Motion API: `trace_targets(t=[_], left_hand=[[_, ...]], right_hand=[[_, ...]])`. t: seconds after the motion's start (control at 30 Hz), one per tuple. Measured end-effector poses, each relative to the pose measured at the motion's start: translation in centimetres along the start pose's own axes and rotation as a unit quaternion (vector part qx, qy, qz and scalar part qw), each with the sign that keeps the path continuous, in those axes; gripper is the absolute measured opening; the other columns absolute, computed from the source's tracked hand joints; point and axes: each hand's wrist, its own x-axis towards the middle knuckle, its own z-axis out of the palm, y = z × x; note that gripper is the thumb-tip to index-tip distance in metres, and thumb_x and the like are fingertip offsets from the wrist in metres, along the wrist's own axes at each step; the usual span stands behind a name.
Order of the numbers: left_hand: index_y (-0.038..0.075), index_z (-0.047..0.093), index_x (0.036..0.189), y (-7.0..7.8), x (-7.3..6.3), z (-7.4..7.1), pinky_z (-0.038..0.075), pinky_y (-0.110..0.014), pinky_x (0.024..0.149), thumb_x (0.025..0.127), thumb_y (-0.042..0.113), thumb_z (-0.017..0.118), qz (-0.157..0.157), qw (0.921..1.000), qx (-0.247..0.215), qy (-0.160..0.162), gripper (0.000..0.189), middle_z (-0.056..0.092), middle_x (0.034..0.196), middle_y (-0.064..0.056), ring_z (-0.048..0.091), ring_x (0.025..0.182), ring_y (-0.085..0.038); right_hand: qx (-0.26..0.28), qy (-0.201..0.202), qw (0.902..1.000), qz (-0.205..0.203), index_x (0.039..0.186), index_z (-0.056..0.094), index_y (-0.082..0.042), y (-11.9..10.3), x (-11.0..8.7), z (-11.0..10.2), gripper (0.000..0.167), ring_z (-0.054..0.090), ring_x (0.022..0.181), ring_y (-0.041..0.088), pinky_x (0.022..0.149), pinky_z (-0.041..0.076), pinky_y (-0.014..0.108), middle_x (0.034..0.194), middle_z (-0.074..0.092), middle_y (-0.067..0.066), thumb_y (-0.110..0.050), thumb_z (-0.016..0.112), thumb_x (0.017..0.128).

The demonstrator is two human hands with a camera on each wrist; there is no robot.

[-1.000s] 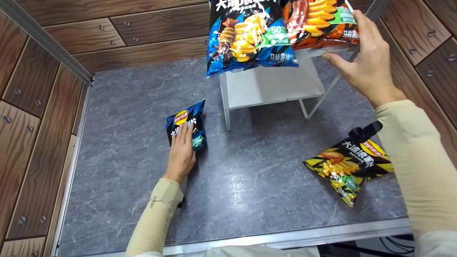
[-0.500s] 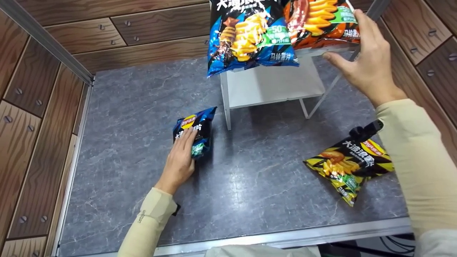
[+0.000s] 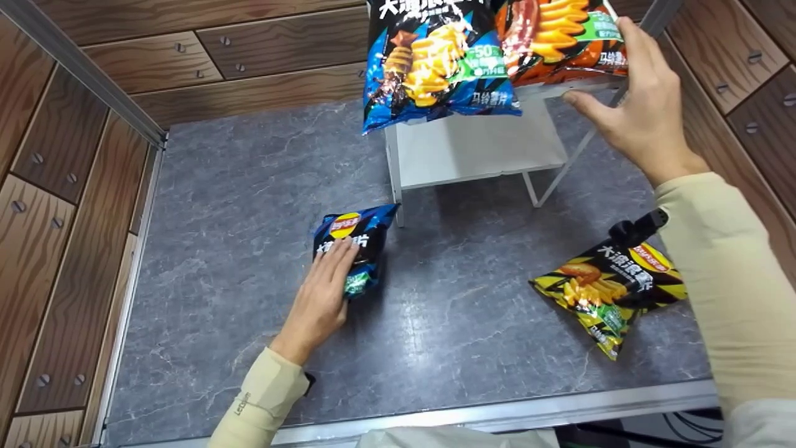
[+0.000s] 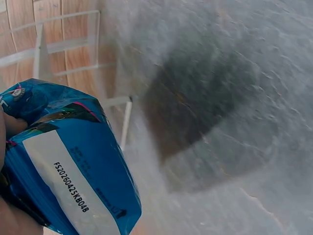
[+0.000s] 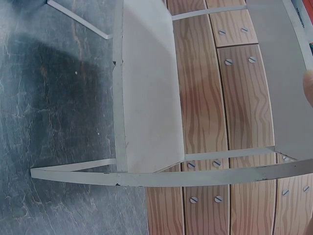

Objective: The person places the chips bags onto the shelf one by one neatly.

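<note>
My left hand (image 3: 317, 302) grips a blue and black bag of potato chips (image 3: 367, 249), fingers over its front. The left wrist view shows the bag's blue back (image 4: 98, 171) with a printed date strip, held above the floor, which bears a dark shadow. At the upper right, my right hand (image 3: 653, 102) is spread at the right end of an orange bag of chips (image 3: 553, 43), thumb apart from the fingers. Another blue bag of chips (image 3: 435, 68) lies beside the orange one on the upper level of a white rack (image 3: 479, 149). Only a fingertip (image 5: 308, 88) shows in the right wrist view.
A yellow and black bag of chips (image 3: 612, 283) lies on the grey marbled surface (image 3: 249, 162), near the right forearm. Wood-patterned walls (image 3: 292, 50) close in the back and sides. A metal edge (image 3: 497, 407) runs along the front.
My left hand has brought the blue bag of chips right and toward me, near the rack's front left leg. The right hand and the other bags have stayed in place.
</note>
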Motion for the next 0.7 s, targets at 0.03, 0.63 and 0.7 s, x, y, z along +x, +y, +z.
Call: trace_targets(t=[0.03,0.63,0.7], left_hand=[[0.000,0.037,0.150,0.3,0.1,-0.1,0.033,-0.054,0.118,0.076,-0.014,0.056,0.007,1.0000,0.005,0.000,0.077,0.043,0.153,-0.019,0.039,0.144,-0.035],[0.000,0.035,0.151,4.5,3.3,-0.9,0.035,-0.054,0.116,0.075,-0.013,0.059,0.118,0.9920,0.044,-0.014,0.081,0.040,0.155,-0.019,0.038,0.145,-0.036],[0.000,0.034,0.152,5.0,3.7,-1.0,0.035,-0.054,0.116,0.077,-0.012,0.061,0.131,0.9902,0.046,-0.018,0.081,0.040,0.156,-0.019,0.038,0.145,-0.035]], right_hand=[[0.001,0.000,1.0000,0.001,0.153,0.035,-0.003,0.0,0.0,0.0,0.086,0.043,0.140,0.034,0.118,0.035,0.043,0.153,0.042,0.018,-0.031,0.079,0.084],[0.007,0.006,1.0000,-0.001,0.153,0.036,-0.005,-0.3,-0.1,-0.1,0.085,0.045,0.138,0.032,0.117,0.037,0.042,0.154,0.042,0.016,-0.036,0.077,0.086],[0.006,0.007,1.0000,0.000,0.153,0.035,-0.005,-0.3,-0.2,-0.1,0.085,0.044,0.139,0.031,0.117,0.036,0.041,0.154,0.042,0.016,-0.035,0.077,0.086]])
